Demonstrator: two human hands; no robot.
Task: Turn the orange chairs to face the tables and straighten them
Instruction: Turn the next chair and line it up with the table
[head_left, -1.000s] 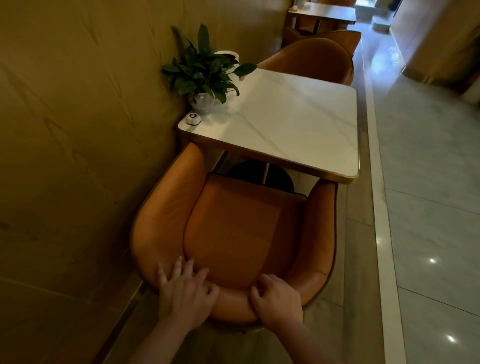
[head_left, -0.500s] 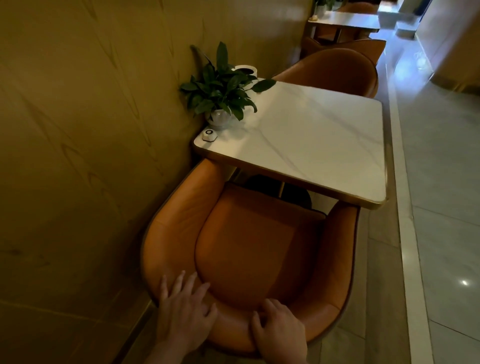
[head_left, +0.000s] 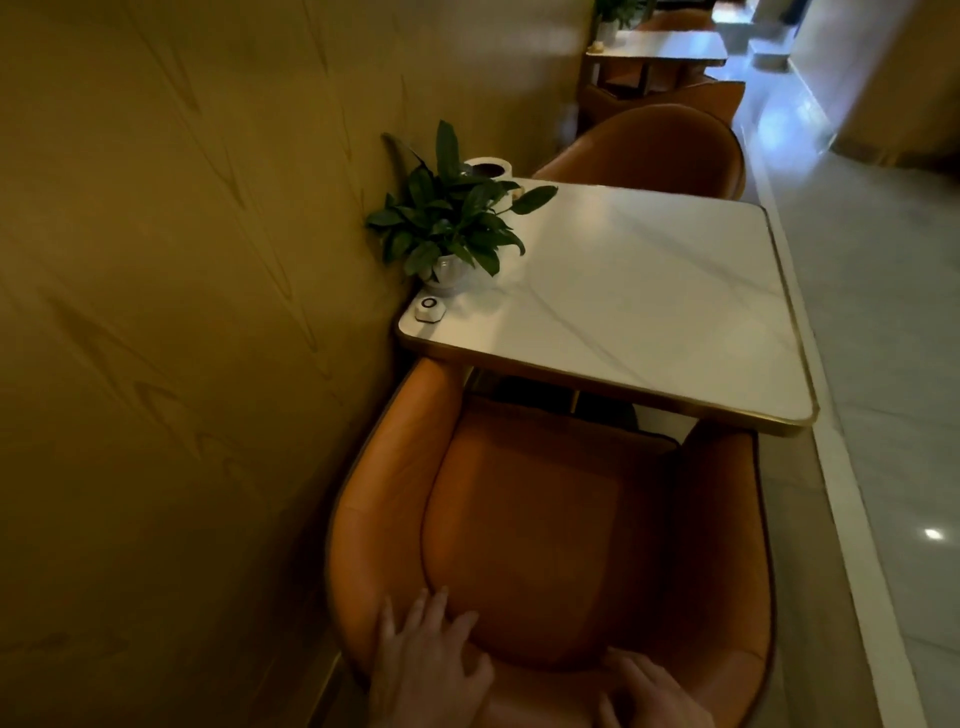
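The view has swung toward the wall (head_left: 182, 312), and both hands stay on the back of the orange chair (head_left: 545, 519). The left hand (head_left: 426, 670) lies flat with fingers (head_left: 437, 605) spread, and the right hand (head_left: 649, 691) rests flat too. The chair faces the counter (head_left: 649, 312), with its arms at the near edge.

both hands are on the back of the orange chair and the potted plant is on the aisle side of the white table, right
Not quite. The head view shows the potted plant at the wall-side corner of the white table, not the aisle side. The left hand and right hand do rest on the back of the orange chair.
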